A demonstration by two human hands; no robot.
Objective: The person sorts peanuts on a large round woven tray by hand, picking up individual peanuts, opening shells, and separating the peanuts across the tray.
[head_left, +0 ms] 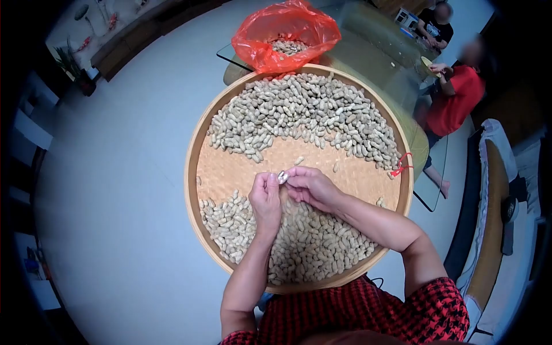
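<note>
Over the middle of a round woven tray (193,217), my left hand (266,202) and my right hand (313,187) meet at one opened peanut shell (282,177). The fingertips of both hands pinch the shell. Unshelled peanuts form a wide pile (310,106) along the tray's far side. A second pile (319,244) lies along the near side, partly under my forearms. A few loose peanuts are on the woven surface between the piles.
A red plastic bag (253,43) with peanuts inside stands at the tray's far edge, by a glass table (368,43). Two people (460,95) are at the upper right, one in red holding a yellow bowl. A sofa (491,213) stands at the right.
</note>
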